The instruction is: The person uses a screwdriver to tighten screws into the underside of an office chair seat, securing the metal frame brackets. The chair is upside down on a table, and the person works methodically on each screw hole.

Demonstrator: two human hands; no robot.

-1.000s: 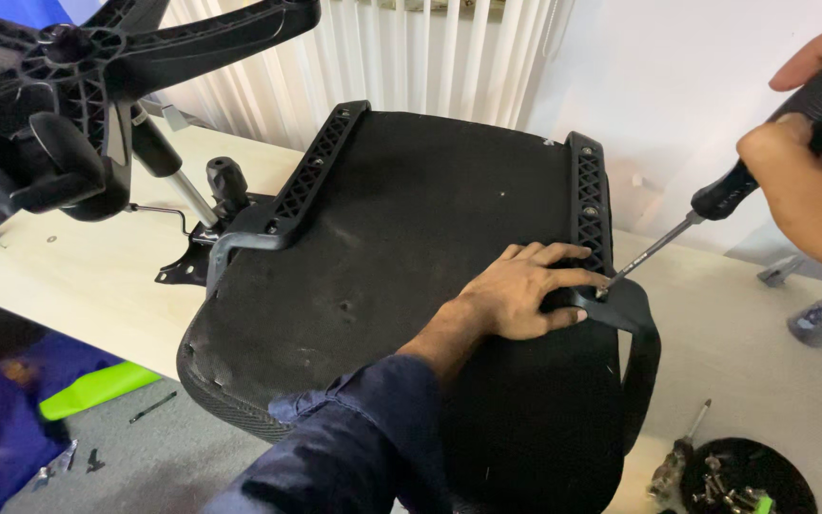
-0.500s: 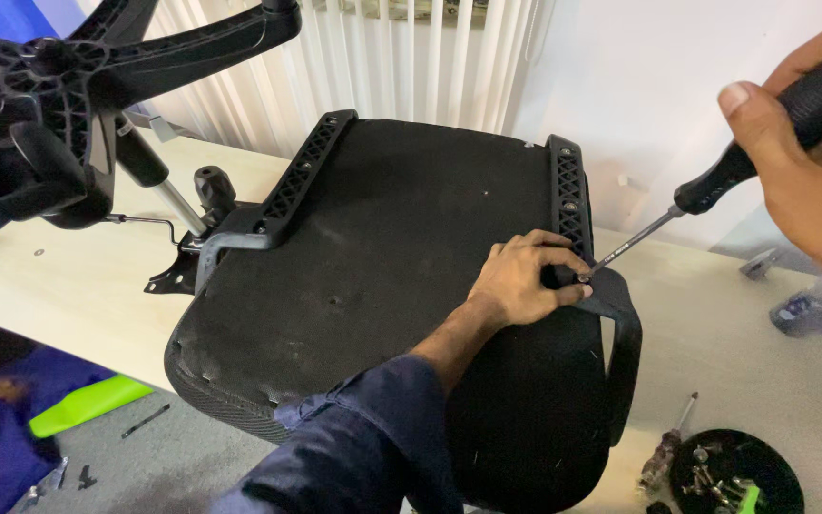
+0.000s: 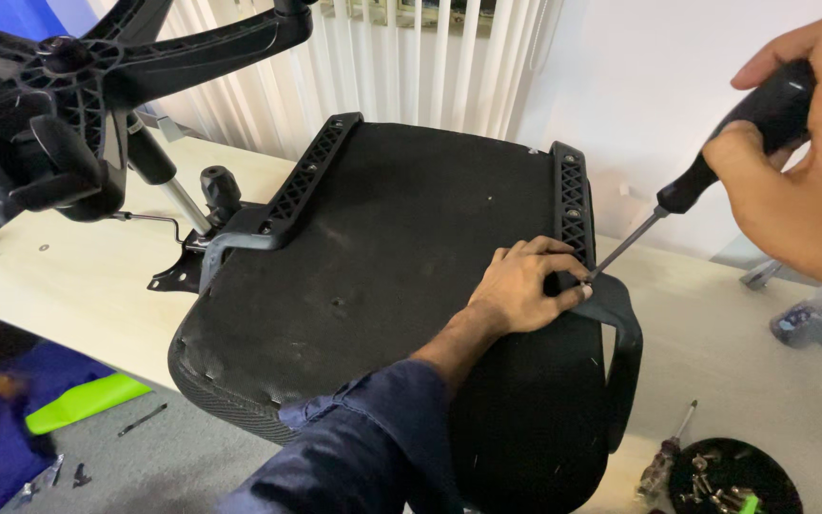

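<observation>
Now right hand (image 3: pixel 811 181) fingers around a matte-handled screwdriver (image 3: pixel 715 171), left hand (image 3: pixel 525 286) fingers (flat, spread) on fuzzy seat (image 3: pixel 382 257).

Screwdriver (image 3: pixel 715 162): tip hidden beneath the left hand (image 3: pixel 525 286) fingertips; fastener there not discernible. Right hand (image 3: pixel 801 162): cut off by the picture's right edge. Round black dish (image 3: pixel 734 481) below the right hand: contents too small to identify, lower rim cropped.
</observation>
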